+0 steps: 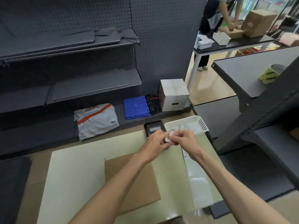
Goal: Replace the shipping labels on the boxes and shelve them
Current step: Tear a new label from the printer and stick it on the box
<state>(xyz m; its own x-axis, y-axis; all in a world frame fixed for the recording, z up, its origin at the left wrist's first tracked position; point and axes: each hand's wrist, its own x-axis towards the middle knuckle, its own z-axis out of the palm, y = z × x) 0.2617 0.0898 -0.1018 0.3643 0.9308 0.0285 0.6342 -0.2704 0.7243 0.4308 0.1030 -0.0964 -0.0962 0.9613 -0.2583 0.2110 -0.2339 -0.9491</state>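
Both my hands meet above the far right part of a pale table (72, 175). My left hand (156, 143) and my right hand (182, 138) pinch a small crumpled white label (168, 137) between their fingertips. Under my left forearm a flat brown cardboard box (140, 189) lies on the table. A black label printer (153, 127) stands just beyond my hands. To its right sits a white plastic basket (200, 125) with several paper scraps inside.
Dark metal shelves (90, 88) face me. Their bottom level holds a white mailer bag (97, 120), a blue plastic crate (136, 107), a black bag (152, 103) and a white box (174, 94). A glossy backing strip (199, 180) runs along the table's right edge. A person works at a far table (234, 42).
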